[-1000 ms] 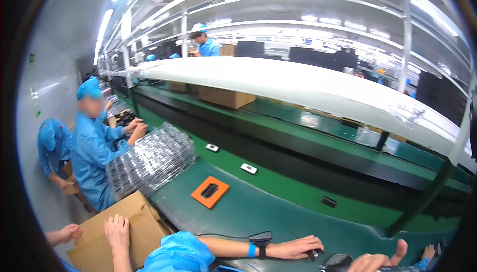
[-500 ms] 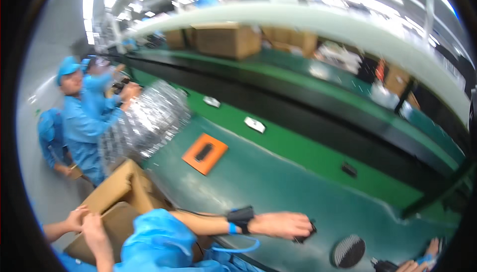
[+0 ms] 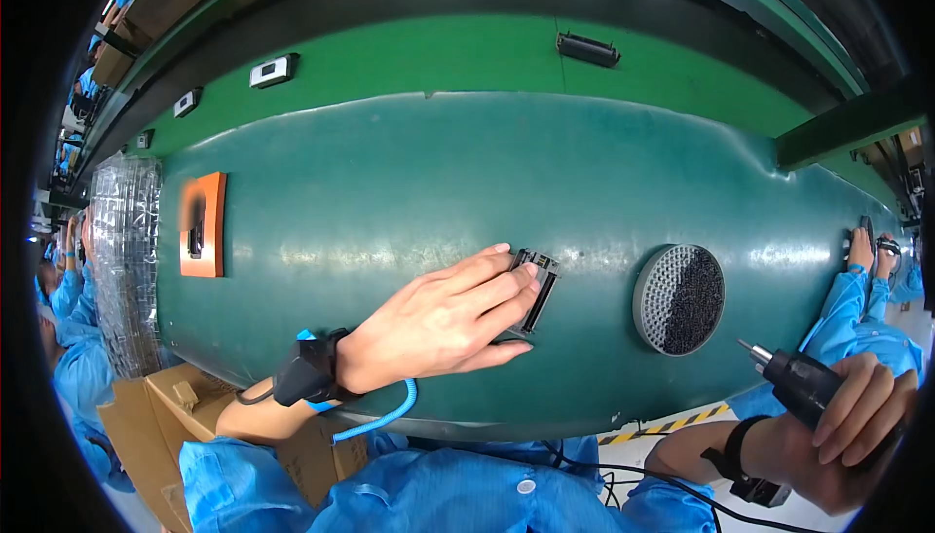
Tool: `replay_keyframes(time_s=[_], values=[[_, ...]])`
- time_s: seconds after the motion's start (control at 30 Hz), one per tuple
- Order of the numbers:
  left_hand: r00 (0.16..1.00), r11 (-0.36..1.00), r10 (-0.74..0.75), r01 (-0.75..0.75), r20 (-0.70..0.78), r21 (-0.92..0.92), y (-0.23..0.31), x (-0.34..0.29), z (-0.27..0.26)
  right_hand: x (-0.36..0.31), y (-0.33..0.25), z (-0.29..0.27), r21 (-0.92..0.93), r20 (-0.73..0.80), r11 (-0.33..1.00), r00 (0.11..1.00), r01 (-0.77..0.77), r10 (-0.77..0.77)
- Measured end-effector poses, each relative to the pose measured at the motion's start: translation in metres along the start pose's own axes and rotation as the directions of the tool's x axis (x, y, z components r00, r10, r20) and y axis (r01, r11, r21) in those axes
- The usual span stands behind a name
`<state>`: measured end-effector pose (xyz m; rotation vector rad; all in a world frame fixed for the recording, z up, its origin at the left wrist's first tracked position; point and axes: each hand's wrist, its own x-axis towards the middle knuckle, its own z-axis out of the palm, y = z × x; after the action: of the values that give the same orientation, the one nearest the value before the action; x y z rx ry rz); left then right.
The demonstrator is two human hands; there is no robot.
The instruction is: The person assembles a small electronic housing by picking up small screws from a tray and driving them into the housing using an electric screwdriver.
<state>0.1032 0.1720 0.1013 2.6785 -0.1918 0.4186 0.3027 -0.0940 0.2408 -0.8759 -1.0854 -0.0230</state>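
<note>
My left hand (image 3: 438, 319) lies over a small black rectangular part (image 3: 542, 301) on the green bench, its fingers and thumb around the part's left side and pressing it down. Some of the part is hidden under the fingers. In my right hand (image 3: 855, 411), at the lower right, is a black electric screwdriver (image 3: 804, 377); its metal tip points up and left, apart from everything. Between the two hands stands a round dish (image 3: 639, 304) with a dimpled surface, its right half covered with tiny dark screws.
An orange block (image 3: 213, 251) with a black piece on it lies at the left. White-and-black devices (image 3: 274, 71) and a black part (image 3: 587, 49) sit on the bright green strip behind. Clear plastic packs (image 3: 127, 270) and a cardboard box (image 3: 146, 426) border the left. Co-workers' hands (image 3: 861, 246) are at the right.
The view has swung down to the bench. My left hand still holds a black part; my right hand with the screwdriver now shows much more fully.
</note>
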Motion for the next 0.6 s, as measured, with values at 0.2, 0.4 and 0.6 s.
replay_keyframes(time_s=[0.2, 0.4, 0.6], values=[[0.993, 0.996, 0.082, -0.085, 0.084, 0.037, 0.0, -0.004, -0.006, 0.01, -0.013, -0.008, -0.195, 0.04, 0.98, 0.998, -0.043, 0.052], [0.999, 0.997, 0.006, -0.009, 0.041, 0.081, 0.011, 0.012, 0.009, 0.016, 0.059, 0.007, -0.019, 0.02, 0.979, 0.979, -0.201, 0.201], [1.0, 0.998, -0.015, 0.014, 0.024, 0.054, 0.011, 0.018, 0.015, -0.009, 0.106, 0.012, 0.031, -0.043, 0.927, 0.927, -0.373, 0.374]])
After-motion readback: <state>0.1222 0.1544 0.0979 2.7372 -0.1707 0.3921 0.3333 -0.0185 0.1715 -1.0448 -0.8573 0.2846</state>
